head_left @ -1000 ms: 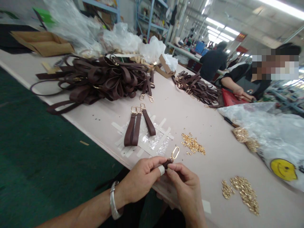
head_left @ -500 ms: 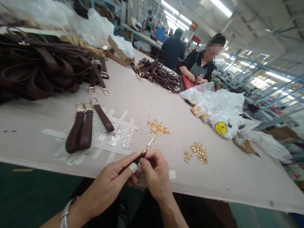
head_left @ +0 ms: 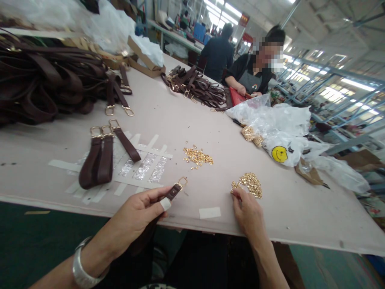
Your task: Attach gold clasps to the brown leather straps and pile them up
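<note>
Between the thumb and fingers of my left hand [head_left: 141, 206] is a dark brown leather wrist strap [head_left: 173, 192], its gold metal ring [head_left: 182, 182] pointing up and away from me. White tape wraps the thumb. My right hand [head_left: 248, 210] reaches down to the nearer right pile of small gold metal pieces [head_left: 252, 184], its fingertips pressed together at the pile's left edge; whatever lies between them is too small to make out. A second pile of small gold pieces [head_left: 198, 156] lies ahead, between the two hands. Left of it rest several finished-looking looped straps [head_left: 104, 164] with gold rings.
A big heap of brown straps [head_left: 45, 80] covers the table's far left, and another bundle [head_left: 198, 86] lies at the back. Plastic bags [head_left: 276, 128] line the right edge. Tape strips [head_left: 132, 184] hold clear film to the table [head_left: 186, 120]. Across it sits a person [head_left: 248, 76].
My right hand has left the strap and moved right to the gold pieces. My left hand keeps the strap, now tilted so its flat face shows. The view has shifted slightly.
</note>
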A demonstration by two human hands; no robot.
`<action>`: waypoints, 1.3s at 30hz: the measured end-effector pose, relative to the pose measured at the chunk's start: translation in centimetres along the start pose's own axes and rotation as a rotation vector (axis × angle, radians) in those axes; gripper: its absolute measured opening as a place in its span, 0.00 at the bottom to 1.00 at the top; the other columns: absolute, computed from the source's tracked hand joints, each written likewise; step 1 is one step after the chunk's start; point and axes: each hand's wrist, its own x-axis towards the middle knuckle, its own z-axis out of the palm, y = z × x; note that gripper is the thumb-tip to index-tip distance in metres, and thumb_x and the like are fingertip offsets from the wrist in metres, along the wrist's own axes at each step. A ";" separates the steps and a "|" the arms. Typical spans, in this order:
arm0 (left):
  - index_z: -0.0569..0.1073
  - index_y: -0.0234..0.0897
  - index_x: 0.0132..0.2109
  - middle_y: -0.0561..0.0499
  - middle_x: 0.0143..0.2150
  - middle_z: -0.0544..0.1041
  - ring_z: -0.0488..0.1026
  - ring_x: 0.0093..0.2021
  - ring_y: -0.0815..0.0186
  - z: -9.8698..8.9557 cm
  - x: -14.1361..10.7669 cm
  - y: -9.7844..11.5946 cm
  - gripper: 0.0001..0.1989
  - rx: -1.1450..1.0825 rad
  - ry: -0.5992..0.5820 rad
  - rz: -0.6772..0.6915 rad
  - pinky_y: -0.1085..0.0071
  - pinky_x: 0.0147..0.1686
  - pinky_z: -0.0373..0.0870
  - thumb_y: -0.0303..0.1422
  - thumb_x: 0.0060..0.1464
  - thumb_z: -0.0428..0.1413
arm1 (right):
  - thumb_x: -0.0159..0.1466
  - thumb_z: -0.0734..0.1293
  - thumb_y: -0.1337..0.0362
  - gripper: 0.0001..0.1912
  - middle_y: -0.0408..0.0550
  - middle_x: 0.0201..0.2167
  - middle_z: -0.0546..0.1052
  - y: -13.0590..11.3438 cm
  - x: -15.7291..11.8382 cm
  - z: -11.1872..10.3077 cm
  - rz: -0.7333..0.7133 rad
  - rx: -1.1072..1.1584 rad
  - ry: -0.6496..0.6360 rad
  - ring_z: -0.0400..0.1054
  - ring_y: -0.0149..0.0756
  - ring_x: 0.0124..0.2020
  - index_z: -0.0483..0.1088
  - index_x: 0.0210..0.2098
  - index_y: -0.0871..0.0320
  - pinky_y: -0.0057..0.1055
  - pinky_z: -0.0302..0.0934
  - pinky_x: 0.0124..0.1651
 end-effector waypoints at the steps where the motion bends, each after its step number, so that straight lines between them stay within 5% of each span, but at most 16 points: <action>1: 0.78 0.40 0.53 0.49 0.49 0.80 0.73 0.46 0.61 0.3 0.0 -0.1 0.22 -0.032 -0.022 -0.001 0.71 0.44 0.69 0.37 0.50 0.65 | 0.67 0.59 0.66 0.11 0.50 0.39 0.79 -0.1 0.2 0.0 -0.032 -0.018 -0.008 0.72 0.41 0.40 0.71 0.44 0.56 0.37 0.64 0.46; 8: 0.79 0.37 0.48 0.54 0.38 0.78 0.67 0.29 0.73 0.3 0.4 -0.6 0.16 -0.038 -0.026 0.030 0.77 0.30 0.64 0.33 0.50 0.65 | 0.68 0.59 0.68 0.12 0.51 0.38 0.79 -0.1 1.6 -0.1 -0.183 -0.142 -0.055 0.72 0.42 0.40 0.70 0.48 0.57 0.37 0.64 0.45; 16: 0.78 0.35 0.41 0.56 0.32 0.76 0.67 0.27 0.74 0.3 0.6 -0.4 0.10 -0.045 -0.054 0.050 0.77 0.30 0.64 0.30 0.50 0.64 | 0.66 0.57 0.69 0.14 0.51 0.35 0.79 0.9 2.6 0.6 -0.253 -0.188 -0.097 0.73 0.42 0.38 0.69 0.49 0.57 0.37 0.66 0.43; 22: 0.79 0.35 0.45 0.54 0.33 0.77 0.67 0.26 0.73 0.3 0.8 -1.2 0.13 -0.071 -0.067 0.082 0.75 0.30 0.63 0.30 0.50 0.62 | 0.64 0.59 0.64 0.13 0.52 0.33 0.80 1.3 3.1 0.7 -0.184 -0.099 -0.057 0.75 0.45 0.34 0.71 0.45 0.55 0.41 0.68 0.39; 25: 0.79 0.34 0.46 0.52 0.35 0.78 0.66 0.27 0.73 0.4 0.8 -1.3 0.14 -0.042 -0.044 0.102 0.75 0.30 0.63 0.30 0.51 0.61 | 0.63 0.64 0.57 0.11 0.48 0.34 0.81 -1.7 2.7 0.2 -0.011 0.229 -0.080 0.76 0.42 0.34 0.72 0.43 0.53 0.39 0.71 0.39; 30: 0.78 0.33 0.43 0.52 0.34 0.77 0.66 0.27 0.73 1.0 0.6 -1.1 0.11 -0.031 -0.022 0.149 0.75 0.28 0.62 0.29 0.51 0.58 | 0.62 0.71 0.58 0.12 0.47 0.36 0.80 -10.2 1.1 1.2 0.133 0.815 -0.118 0.75 0.36 0.37 0.72 0.44 0.54 0.31 0.71 0.41; 34: 0.78 0.34 0.42 0.51 0.35 0.78 0.69 0.28 0.70 1.1 0.5 -1.2 0.11 -0.024 0.000 0.172 0.74 0.29 0.65 0.29 0.51 0.59 | 0.64 0.69 0.61 0.08 0.46 0.37 0.79 -13.7 0.7 2.9 0.078 0.881 -0.122 0.75 0.35 0.39 0.72 0.42 0.54 0.30 0.69 0.43; 39: 0.79 0.35 0.42 0.51 0.36 0.79 0.70 0.30 0.69 1.2 0.5 -1.9 0.10 -0.017 0.038 0.185 0.74 0.31 0.67 0.29 0.52 0.58 | 0.64 0.69 0.62 0.06 0.45 0.36 0.79 -14.2 1.1 3.2 0.014 0.774 -0.070 0.75 0.34 0.38 0.73 0.41 0.53 0.29 0.68 0.42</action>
